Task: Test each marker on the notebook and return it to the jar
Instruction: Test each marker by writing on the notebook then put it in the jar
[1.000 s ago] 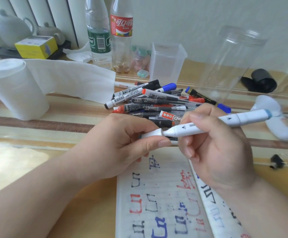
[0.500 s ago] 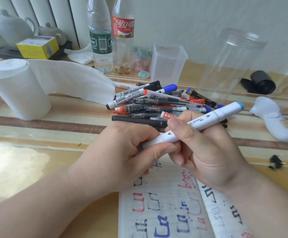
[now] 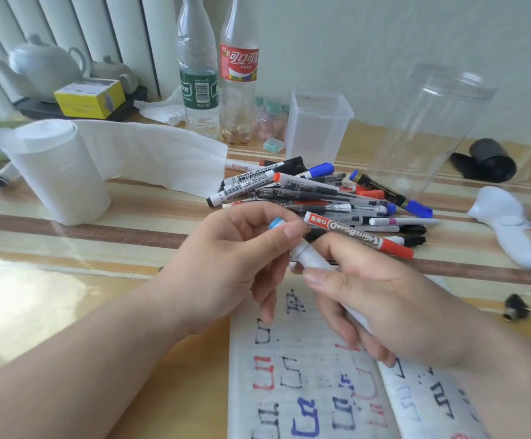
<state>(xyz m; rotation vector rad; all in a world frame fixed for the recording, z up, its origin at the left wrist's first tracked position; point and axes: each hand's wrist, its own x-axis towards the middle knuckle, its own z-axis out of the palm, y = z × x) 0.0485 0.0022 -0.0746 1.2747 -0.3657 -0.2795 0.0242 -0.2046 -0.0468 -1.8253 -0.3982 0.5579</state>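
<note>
As I read it from here, white marker (image 3: 313,264): held in the air above the top edge of the notebook, slanted, blue end up and to the left. It looks light, stiff and smooth-sided, so I would hold it mid-barrel.
Blue cap (image 3: 275,223): likely a press fit. I would pull it straight along the barrel, without bending it.
Left hand (image 3: 235,258): thumb and forefinger pinch the cap end, and the other fingers curl loosely beneath.
Right hand (image 3: 384,308): fingers wrapped round the barrel, with the lower end hidden inside the fist.
Notebook (image 3: 289,391): lies open under both hands, its pages crowded with red, blue and black test marks. The paper looks thin and soft, so I would press lightly.
Marker pile (image 3: 305,198): just beyond the hands.
Red whiteboard marker (image 3: 359,234): on the pile's near edge, just beside the right hand's fingers — I cannot tell whether it touches them.
Jar (image 3: 431,137): clear and tall, standing behind the pile to the right, with no marker visible inside. It is probably light and easy to tip — I would lower markers in, not drop them.
</note>
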